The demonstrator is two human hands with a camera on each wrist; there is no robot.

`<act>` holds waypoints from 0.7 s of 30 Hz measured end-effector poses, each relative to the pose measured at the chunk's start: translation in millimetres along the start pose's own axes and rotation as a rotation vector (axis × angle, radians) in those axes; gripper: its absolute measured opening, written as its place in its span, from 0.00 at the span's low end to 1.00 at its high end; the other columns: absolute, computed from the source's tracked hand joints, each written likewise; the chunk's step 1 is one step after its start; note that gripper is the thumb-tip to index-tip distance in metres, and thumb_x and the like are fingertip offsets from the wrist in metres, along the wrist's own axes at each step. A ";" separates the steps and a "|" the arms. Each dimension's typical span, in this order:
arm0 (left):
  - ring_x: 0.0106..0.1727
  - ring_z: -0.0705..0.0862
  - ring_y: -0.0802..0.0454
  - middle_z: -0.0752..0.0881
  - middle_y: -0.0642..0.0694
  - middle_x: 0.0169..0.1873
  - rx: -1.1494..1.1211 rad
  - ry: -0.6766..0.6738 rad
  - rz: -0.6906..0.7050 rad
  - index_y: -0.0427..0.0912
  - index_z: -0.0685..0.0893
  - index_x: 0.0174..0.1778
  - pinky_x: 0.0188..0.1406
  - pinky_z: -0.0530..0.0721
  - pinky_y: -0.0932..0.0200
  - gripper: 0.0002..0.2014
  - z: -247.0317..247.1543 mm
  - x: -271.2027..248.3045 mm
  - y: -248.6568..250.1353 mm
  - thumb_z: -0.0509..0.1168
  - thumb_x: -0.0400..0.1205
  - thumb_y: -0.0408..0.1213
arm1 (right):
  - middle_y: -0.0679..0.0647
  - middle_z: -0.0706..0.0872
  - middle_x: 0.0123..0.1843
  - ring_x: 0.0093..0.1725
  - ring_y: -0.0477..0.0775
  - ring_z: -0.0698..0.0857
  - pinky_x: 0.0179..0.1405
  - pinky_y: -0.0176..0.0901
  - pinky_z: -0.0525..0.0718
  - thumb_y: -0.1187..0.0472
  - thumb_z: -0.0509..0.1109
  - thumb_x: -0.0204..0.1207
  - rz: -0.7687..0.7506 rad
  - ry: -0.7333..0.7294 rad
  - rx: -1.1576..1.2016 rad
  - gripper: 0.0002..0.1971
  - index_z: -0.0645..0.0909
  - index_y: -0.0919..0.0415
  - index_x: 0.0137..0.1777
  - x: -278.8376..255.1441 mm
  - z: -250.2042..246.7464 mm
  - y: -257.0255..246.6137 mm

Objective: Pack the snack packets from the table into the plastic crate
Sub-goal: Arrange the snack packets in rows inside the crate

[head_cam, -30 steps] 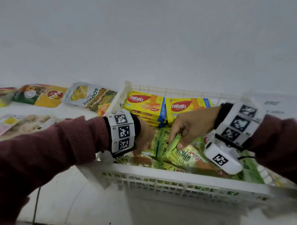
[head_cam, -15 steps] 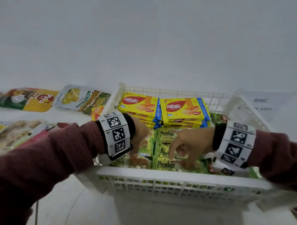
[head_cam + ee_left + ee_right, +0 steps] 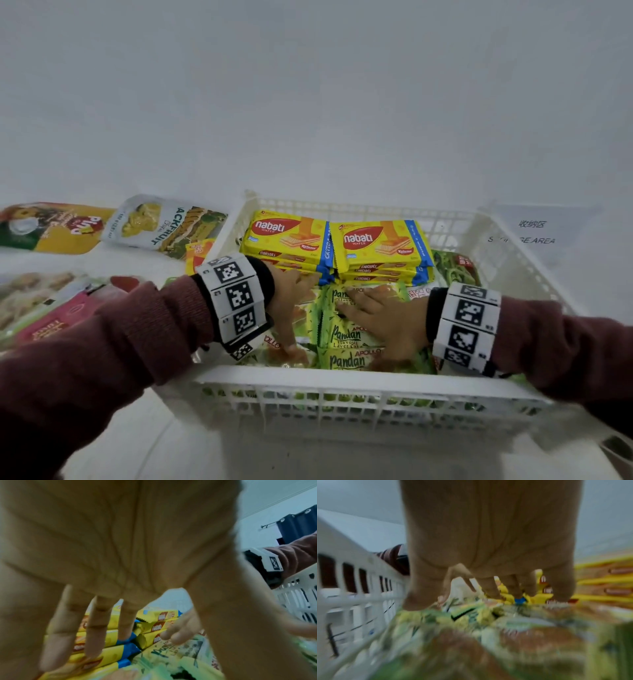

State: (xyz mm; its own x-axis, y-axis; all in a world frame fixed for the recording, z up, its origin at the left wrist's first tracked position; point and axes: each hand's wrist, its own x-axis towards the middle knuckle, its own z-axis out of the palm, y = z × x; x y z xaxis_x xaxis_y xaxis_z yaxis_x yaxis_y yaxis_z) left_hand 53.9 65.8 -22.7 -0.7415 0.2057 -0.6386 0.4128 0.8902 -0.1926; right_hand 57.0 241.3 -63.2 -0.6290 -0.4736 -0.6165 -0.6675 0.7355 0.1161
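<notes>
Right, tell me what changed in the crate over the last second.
The right hand let go of the green Pandan packet it was pinching and lowering, and now lies flat, fingers spread, on the Pandan packets. The left hand opened out too, fingers reaching toward the Nabati stacks. The crate, the Nabati stacks and the pouches on the table stayed put.

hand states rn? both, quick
Left hand: open, fingers spread, pressing on the Pandan cake packets in the white crate.
Right hand: open, flat on the same packets, holding nothing.
</notes>
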 end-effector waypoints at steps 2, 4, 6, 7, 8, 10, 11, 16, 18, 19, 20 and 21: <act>0.83 0.48 0.43 0.39 0.42 0.82 0.086 -0.057 0.028 0.46 0.33 0.81 0.78 0.57 0.46 0.54 2.1 3.1 0.7 0.68 0.75 0.57 | 0.59 0.27 0.81 0.82 0.65 0.36 0.81 0.63 0.44 0.35 0.63 0.73 0.027 0.005 0.001 0.53 0.27 0.55 0.80 2.1 2.8 1.0; 0.83 0.45 0.43 0.35 0.41 0.81 0.163 -0.087 0.044 0.43 0.32 0.81 0.79 0.54 0.47 0.53 3.9 5.2 1.8 0.65 0.76 0.58 | 0.58 0.26 0.81 0.82 0.65 0.35 0.80 0.63 0.42 0.36 0.62 0.73 0.055 -0.001 0.009 0.53 0.26 0.54 0.79 -0.1 2.4 0.1; 0.83 0.44 0.42 0.35 0.40 0.81 0.191 -0.067 0.045 0.41 0.32 0.81 0.79 0.53 0.48 0.52 5.6 7.6 3.3 0.64 0.77 0.58 | 0.58 0.26 0.81 0.81 0.66 0.35 0.79 0.62 0.42 0.37 0.62 0.74 0.063 0.005 0.012 0.52 0.25 0.55 0.79 -1.9 2.5 -2.0; 0.83 0.44 0.42 0.35 0.39 0.81 0.195 -0.062 0.044 0.40 0.32 0.81 0.79 0.53 0.49 0.52 6.5 7.9 4.5 0.64 0.78 0.57 | 0.58 0.26 0.81 0.81 0.67 0.36 0.79 0.61 0.42 0.37 0.62 0.75 0.066 0.015 0.006 0.51 0.26 0.55 0.79 -2.8 3.0 -3.3; 0.83 0.45 0.41 0.35 0.39 0.81 0.191 -0.060 0.037 0.40 0.32 0.81 0.78 0.54 0.49 0.52 7.9 8.1 4.5 0.64 0.78 0.56 | 0.58 0.26 0.81 0.81 0.67 0.36 0.80 0.61 0.42 0.38 0.61 0.75 0.067 0.022 0.004 0.51 0.26 0.55 0.79 -3.5 2.9 -4.2; 0.83 0.45 0.39 0.34 0.38 0.81 0.180 -0.049 0.028 0.41 0.32 0.81 0.78 0.55 0.48 0.52 10.8 11.9 4.0 0.65 0.78 0.56 | 0.58 0.25 0.80 0.81 0.67 0.36 0.80 0.60 0.41 0.39 0.61 0.76 0.072 0.021 0.029 0.50 0.26 0.56 0.79 -4.2 3.9 -4.1; 0.83 0.45 0.39 0.33 0.38 0.81 0.170 -0.049 0.020 0.41 0.32 0.81 0.78 0.55 0.47 0.53 12.4 13.4 2.9 0.65 0.78 0.56 | 0.57 0.24 0.79 0.81 0.67 0.36 0.80 0.60 0.41 0.36 0.60 0.75 0.067 0.017 0.040 0.51 0.26 0.56 0.79 -3.4 4.4 -3.4; 0.83 0.45 0.40 0.34 0.42 0.81 0.060 -0.078 0.014 0.44 0.32 0.81 0.79 0.54 0.46 0.51 8.2 11.1 -3.6 0.64 0.78 0.56 | 0.52 0.21 0.77 0.81 0.66 0.35 0.79 0.63 0.42 0.11 0.45 0.39 0.007 -0.034 0.056 0.72 0.25 0.53 0.79 -3.5 0.0 0.4; 0.83 0.45 0.44 0.38 0.45 0.82 -0.085 -0.097 0.016 0.48 0.35 0.82 0.79 0.52 0.47 0.47 1.8 2.3 -7.9 0.62 0.80 0.56 | 0.53 0.22 0.79 0.81 0.65 0.34 0.79 0.64 0.42 0.10 0.43 0.30 0.017 -0.061 0.068 0.76 0.25 0.50 0.79 -5.1 -4.9 0.3; 0.83 0.47 0.45 0.41 0.45 0.83 -0.152 -0.083 0.023 0.49 0.37 0.82 0.79 0.53 0.48 0.44 -1.1 -1.0 -9.2 0.61 0.81 0.54 | 0.54 0.24 0.80 0.82 0.64 0.34 0.79 0.63 0.42 0.11 0.43 0.33 0.033 -0.067 0.079 0.74 0.26 0.49 0.79 -6.6 -7.5 -0.2; 0.83 0.49 0.45 0.45 0.45 0.83 -0.215 -0.051 0.029 0.48 0.40 0.83 0.79 0.54 0.49 0.41 -4.2 -4.4 -9.1 0.60 0.82 0.52 | 0.55 0.27 0.81 0.82 0.63 0.35 0.80 0.60 0.42 0.14 0.47 0.48 0.050 -0.050 0.081 0.65 0.27 0.49 0.80 -8.7 -10.3 -1.1; 0.83 0.51 0.45 0.47 0.44 0.83 -0.280 -0.012 0.033 0.46 0.43 0.83 0.78 0.56 0.52 0.38 -6.3 -7.6 -9.0 0.59 0.83 0.49 | 0.55 0.29 0.82 0.82 0.61 0.36 0.80 0.57 0.43 0.21 0.51 0.63 0.069 -0.035 0.090 0.55 0.28 0.49 0.80 -13.4 -13.4 -2.8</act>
State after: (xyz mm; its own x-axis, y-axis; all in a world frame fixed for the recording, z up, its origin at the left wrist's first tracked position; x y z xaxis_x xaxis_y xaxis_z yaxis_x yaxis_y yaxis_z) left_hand 52.5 58.8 -11.5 -0.7231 0.2328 -0.6503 0.2733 0.9611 0.0402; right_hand 62.0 239.1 -44.8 -0.6566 -0.4043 -0.6367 -0.5837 0.8070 0.0895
